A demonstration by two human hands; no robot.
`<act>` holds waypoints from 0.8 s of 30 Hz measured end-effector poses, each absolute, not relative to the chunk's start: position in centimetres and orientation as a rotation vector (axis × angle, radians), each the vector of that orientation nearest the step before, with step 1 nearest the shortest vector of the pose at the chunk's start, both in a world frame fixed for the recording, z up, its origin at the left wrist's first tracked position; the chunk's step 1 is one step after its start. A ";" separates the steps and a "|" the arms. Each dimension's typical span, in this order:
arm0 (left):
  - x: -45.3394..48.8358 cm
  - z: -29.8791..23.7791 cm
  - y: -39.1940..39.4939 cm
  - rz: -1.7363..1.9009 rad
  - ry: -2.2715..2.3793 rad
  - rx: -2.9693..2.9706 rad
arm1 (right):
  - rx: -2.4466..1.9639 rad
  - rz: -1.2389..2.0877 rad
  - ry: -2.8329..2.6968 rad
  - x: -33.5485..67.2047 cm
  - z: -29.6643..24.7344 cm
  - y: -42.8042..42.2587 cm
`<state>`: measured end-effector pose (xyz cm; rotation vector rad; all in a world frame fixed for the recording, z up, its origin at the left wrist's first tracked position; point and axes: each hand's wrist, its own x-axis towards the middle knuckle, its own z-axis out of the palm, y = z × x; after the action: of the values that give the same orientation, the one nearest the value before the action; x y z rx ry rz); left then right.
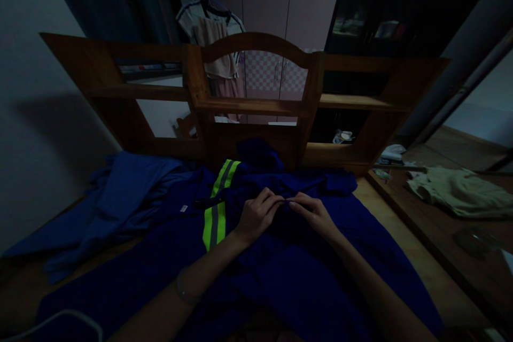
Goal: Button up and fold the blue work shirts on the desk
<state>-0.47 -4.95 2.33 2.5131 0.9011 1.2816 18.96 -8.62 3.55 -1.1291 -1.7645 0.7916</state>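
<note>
blue garment (304,272), long axis crosswise, left hand (258,215), right hand (316,214), each grip pinching it

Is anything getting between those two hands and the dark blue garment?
Nothing visible does: the left hand and right hand seem to pinch the dark blue garment directly. Its yellow-grey strip lies left of the left hand.

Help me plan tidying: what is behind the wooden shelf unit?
Hanging clothes, a pale cabinet and a dark cabinet show above the wooden shelf unit and through its openings. Its boards cover parts of these; anything low down is hidden.
</note>
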 end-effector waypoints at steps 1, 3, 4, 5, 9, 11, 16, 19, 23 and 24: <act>-0.4 2.3 -4.9 1.279 0.894 2.509 | -1.123 0.777 -1.757 18.9 3.5 -8.6; -0.4 2.1 -4.9 1.275 0.876 2.509 | -1.114 0.753 -1.739 18.9 3.3 -8.6; -0.3 2.0 -4.8 1.273 0.864 2.512 | -1.109 0.745 -1.730 18.9 3.3 -8.6; -0.3 1.9 -4.8 1.272 0.851 2.517 | -1.106 0.744 -1.724 18.9 3.2 -8.5; -0.3 1.4 -4.6 1.270 0.830 2.539 | -1.081 0.751 -1.701 19.0 3.0 -8.5; -0.4 1.3 -4.6 1.263 0.836 2.546 | -1.069 0.750 -1.689 19.0 2.9 -8.5; -0.3 1.3 -4.6 1.256 0.832 2.515 | -1.057 0.749 -1.665 19.0 2.8 -8.4; -0.1 1.5 -4.7 1.278 0.838 2.392 | -1.039 0.745 -1.636 18.8 2.8 -8.4; 0.1 1.9 -4.8 1.298 0.819 2.239 | -1.047 0.726 -1.619 18.6 3.1 -8.6; 0.1 2.0 -4.8 1.306 0.812 2.216 | -1.057 0.717 -1.621 18.6 3.2 -8.6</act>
<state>0.09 -4.75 2.02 2.2156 0.8121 1.3061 18.58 -8.64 3.16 -1.0572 -1.6209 0.7173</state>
